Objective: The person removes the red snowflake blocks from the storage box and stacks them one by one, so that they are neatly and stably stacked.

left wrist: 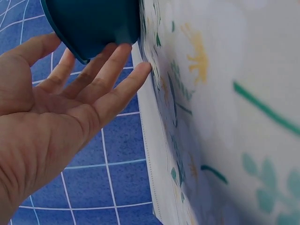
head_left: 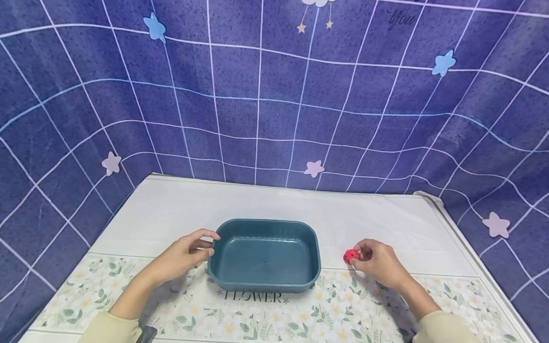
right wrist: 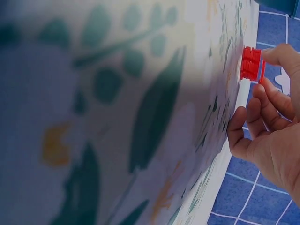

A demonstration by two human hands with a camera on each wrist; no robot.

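A dark teal rectangular basin (head_left: pixel 265 261) stands on the tabletop in front of me. At its left end is my left hand (head_left: pixel 183 255), fingers spread and relaxed, with fingertips at the rim and outer wall. The left wrist view shows these fingertips (left wrist: pixel 123 50) against or very close to the basin wall (left wrist: pixel 101 23). To the basin's right, my right hand (head_left: pixel 381 262) pinches a small red plastic piece (head_left: pixel 350 256) between thumb and index finger. Seen from the right wrist, the red piece (right wrist: pixel 250 63) is ribbed, with a thin flat part at the fingertips.
A white cloth (head_left: pixel 370 213) with a floral band (head_left: pixel 266 324) and printed lettering covers the table. Behind and at both sides hangs a blue-purple curtain (head_left: pixel 277 114) with a grid and stars. Dark straps or devices (head_left: pixel 145 337) sit at the wrists.
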